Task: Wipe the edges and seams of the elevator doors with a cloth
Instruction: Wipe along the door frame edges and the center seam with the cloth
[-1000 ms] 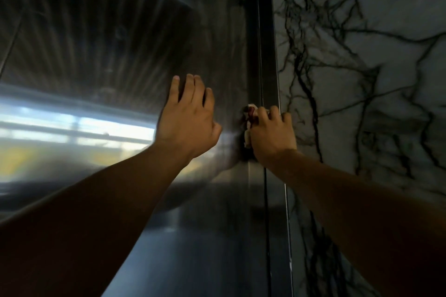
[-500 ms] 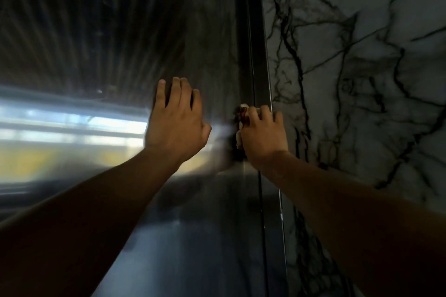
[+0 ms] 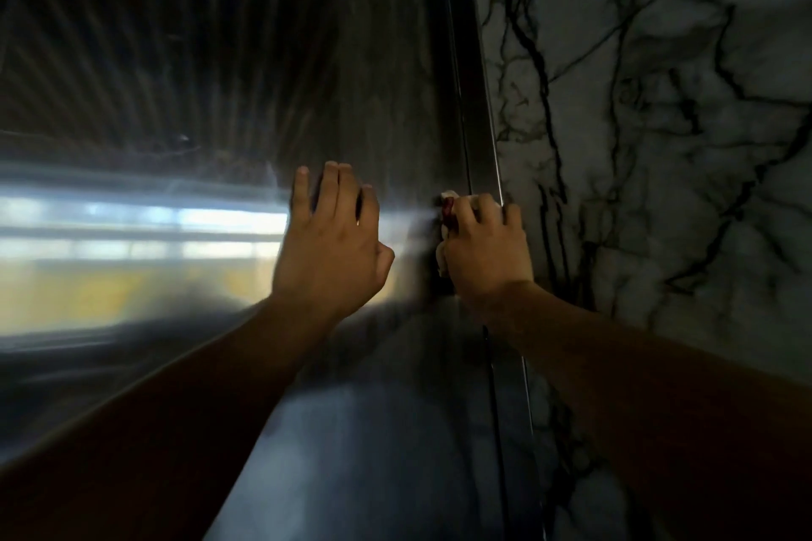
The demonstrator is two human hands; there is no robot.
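A brushed steel elevator door [image 3: 184,110] fills the left and middle of the head view. Its right edge meets a dark vertical frame strip with a narrow seam [image 3: 468,101]. My right hand [image 3: 485,253] is closed around a small pale cloth with a red patch [image 3: 448,206], pressing it against the seam. Only the cloth's top and left side show past my fingers. My left hand [image 3: 334,242] lies flat on the door with its fingers spread upward, a little to the left of the right hand.
A white marble wall with dark veins [image 3: 659,123] stands right of the frame strip. The steel door reflects a bright horizontal band of light [image 3: 132,228] at hand height. Both forearms reach in from the bottom corners.
The view has shifted slightly, so the seam and both hands sit a little further left. The right hand stays on the seam with the cloth, at most slightly lower on it. The left hand remains flat on the door.
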